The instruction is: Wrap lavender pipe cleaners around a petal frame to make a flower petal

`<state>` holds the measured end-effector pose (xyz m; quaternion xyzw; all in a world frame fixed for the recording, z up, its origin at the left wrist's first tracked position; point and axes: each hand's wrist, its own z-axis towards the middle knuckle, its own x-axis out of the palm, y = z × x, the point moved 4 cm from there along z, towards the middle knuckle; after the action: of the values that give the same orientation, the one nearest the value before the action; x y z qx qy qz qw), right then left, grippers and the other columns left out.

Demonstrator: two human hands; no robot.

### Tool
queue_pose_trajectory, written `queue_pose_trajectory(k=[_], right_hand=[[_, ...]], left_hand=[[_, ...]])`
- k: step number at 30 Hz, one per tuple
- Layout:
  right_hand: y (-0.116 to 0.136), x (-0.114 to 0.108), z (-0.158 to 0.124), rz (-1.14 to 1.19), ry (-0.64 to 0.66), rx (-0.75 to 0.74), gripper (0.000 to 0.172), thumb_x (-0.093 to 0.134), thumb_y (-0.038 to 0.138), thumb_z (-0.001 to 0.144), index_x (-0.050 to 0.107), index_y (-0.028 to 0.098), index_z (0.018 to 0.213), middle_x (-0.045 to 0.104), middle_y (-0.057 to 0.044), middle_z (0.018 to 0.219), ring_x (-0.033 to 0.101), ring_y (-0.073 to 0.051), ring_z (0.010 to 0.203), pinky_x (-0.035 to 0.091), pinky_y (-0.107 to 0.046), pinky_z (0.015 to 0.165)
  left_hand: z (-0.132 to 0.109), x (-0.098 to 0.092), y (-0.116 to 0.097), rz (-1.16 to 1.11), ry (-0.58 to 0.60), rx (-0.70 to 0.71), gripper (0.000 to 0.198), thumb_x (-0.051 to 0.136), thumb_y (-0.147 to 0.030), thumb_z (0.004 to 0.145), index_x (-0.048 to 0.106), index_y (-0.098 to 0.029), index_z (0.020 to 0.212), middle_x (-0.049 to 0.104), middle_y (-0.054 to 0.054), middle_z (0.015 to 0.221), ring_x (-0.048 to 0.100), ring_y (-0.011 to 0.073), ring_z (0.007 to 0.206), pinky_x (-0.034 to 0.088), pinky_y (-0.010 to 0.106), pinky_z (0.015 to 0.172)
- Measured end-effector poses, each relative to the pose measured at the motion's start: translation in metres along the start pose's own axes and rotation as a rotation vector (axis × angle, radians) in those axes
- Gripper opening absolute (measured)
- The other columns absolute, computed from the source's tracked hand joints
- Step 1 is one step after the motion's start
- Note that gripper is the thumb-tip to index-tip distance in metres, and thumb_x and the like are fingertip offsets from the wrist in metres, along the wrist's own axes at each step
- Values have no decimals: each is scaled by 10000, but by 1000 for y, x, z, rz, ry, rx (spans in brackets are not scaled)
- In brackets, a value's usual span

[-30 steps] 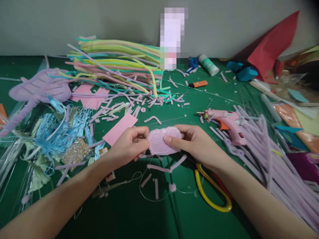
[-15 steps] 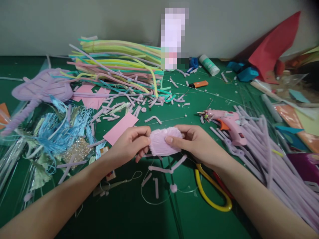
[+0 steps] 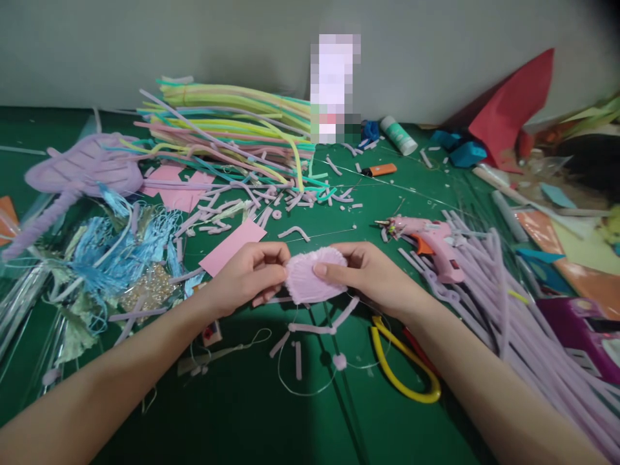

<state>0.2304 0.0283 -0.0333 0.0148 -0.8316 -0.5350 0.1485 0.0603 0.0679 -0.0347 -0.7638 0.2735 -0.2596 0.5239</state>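
Between both hands I hold a fuzzy light-purple piece [image 3: 310,281], rounded and flattish, that looks made of pipe cleaner. My left hand [image 3: 259,274] pinches its left edge between thumb and fingers. On its right side, my right hand [image 3: 361,271] has the thumb laid across the front and the fingers behind, mostly hidden. Below hangs or lies a thin clear thread loop [image 3: 305,392] with short purple pipe-cleaner bits [image 3: 312,329] and a small purple pompom [image 3: 340,361]; how they join the piece I cannot tell.
A pink glue gun [image 3: 431,239] lies right, beside many purple pipe cleaners [image 3: 513,336]. Yellow-handled scissors [image 3: 407,381] rest near my right forearm. Farther back are coloured pipe cleaners [image 3: 227,129], an orange lighter [image 3: 380,170] and pink card [image 3: 232,247]. Blue tassels [image 3: 111,252] lie left.
The fuzzy purple piece has tilted a little in my fingers, and its outline looks more rounded. Both hands keep their hold. The view has shifted slightly.
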Motion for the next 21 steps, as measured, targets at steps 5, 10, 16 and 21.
queue_pose_trajectory(k=[5,10,16,21], right_hand=[[1,2,-1,-52,-4,20,291,848,330,612,701,147,783,658,11,714,555,-110,633,430,-236,613],[1,2,-2,-100,-7,32,299,843,350,614,682,147,763,625,20,676,516,-105,600,389,-235,566],[1,3,-3,-77,14,40,319,839,358,617,696,143,805,650,4,721,545,-116,638,424,-250,615],[1,4,-3,-128,25,51,335,840,388,611,676,147,777,619,19,675,516,-105,597,396,-237,566]], left_hand=[[-1,0,-3,84,18,-6,146,540,-179,733,428,-196,641,411,-91,438,332,37,362,219,142,355],[0,0,-3,144,-5,16,155,520,-164,719,401,-197,626,347,-99,448,319,39,389,189,161,389],[-1,4,-7,88,37,-1,107,505,-181,743,449,-192,652,427,-82,467,353,46,394,210,162,378],[-1,4,-8,141,24,0,125,513,-191,735,431,-197,641,380,-91,459,331,49,393,194,175,391]])
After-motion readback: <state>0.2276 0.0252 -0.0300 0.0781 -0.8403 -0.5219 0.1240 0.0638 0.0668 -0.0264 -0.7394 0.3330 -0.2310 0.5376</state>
